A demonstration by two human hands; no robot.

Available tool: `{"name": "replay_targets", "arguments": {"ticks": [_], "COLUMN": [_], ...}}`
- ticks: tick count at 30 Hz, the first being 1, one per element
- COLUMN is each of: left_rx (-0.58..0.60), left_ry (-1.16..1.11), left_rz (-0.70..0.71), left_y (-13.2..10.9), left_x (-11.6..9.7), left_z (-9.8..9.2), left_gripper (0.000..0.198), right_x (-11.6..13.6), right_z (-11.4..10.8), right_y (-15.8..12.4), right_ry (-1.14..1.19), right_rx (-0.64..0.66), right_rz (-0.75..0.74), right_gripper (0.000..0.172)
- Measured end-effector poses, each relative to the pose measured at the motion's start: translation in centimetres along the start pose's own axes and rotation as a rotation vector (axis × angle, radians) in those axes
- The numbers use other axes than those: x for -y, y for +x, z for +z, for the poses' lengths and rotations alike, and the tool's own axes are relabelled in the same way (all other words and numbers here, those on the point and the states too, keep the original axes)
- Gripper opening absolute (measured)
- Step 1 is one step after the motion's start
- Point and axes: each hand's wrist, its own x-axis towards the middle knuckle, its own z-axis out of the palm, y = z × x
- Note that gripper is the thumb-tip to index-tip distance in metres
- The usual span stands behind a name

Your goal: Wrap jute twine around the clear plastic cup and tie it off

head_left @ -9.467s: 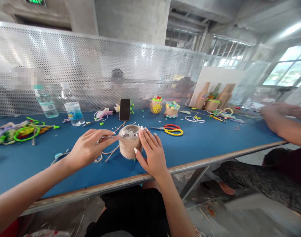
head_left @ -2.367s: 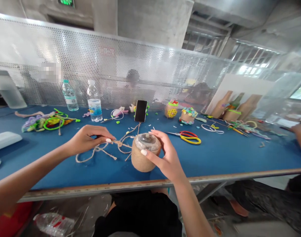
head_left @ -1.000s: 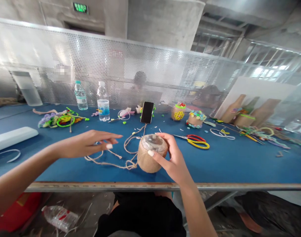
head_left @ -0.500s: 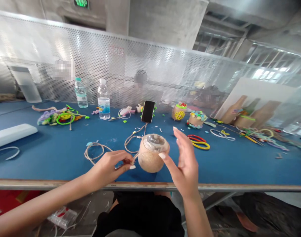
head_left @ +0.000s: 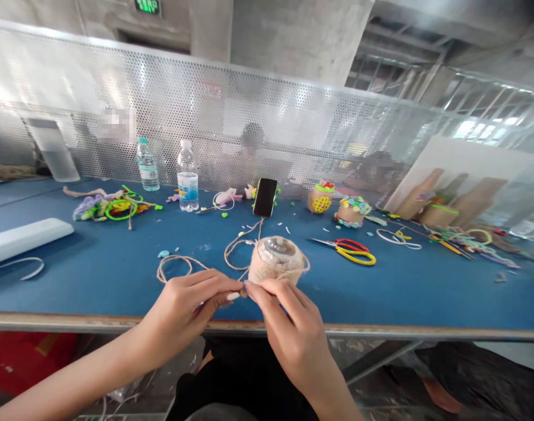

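Close to the table's front edge sits a short round container (head_left: 279, 248) with a clear domed face on top and a beige covering around its side. Thin jute twine (head_left: 179, 259) lies in loose loops to its left and behind it, and one slack loop sticks out at its right. My left hand (head_left: 192, 301) is closed, pinching the twine at the container's front left. Fingertips of my right hand (head_left: 293, 324) meet it there, closed on the twine too, and hide the container's lower front. The exact crossing of the strands is hidden.
Scissors (head_left: 352, 251) with red and yellow handles lie to the right, blades apart. A phone (head_left: 265, 197) stands behind the container. Farther back are water bottles (head_left: 188, 187), decorated pots (head_left: 352, 211) and pipe cleaners (head_left: 113, 206). A white device (head_left: 27, 240) lies left.
My right hand has come from the container's right side round its front to my left hand, closing on the twine. A twine loop now shows around the container's right side, and the scissors' blades are uncovered.
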Motion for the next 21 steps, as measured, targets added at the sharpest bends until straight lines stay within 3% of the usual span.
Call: {"name": "replay_targets", "arguments": {"ticks": [5,11,21], "left_rx": [0.013,0.078,0.032], "left_ry": [0.078,0.253,0.492], "left_rz": [0.031,0.267,0.487], "left_y": [0.04,0.4,0.75], "left_x": [0.07,0.48,0.65], "left_z": [-0.03,-0.44,-0.32], "left_gripper": [0.019,0.025,0.026], "right_x": [0.02,-0.19,-0.18], "right_z": [-0.27,-0.37,-0.41], "right_y": [-0.29,-0.2,-0.1], "right_ry": [0.041,0.03,0.054], "right_rx": [-0.033,-0.034,-0.034], "right_rz": [0.055,0.074,0.094], "right_gripper": [0.025,0.027,0.025]}}
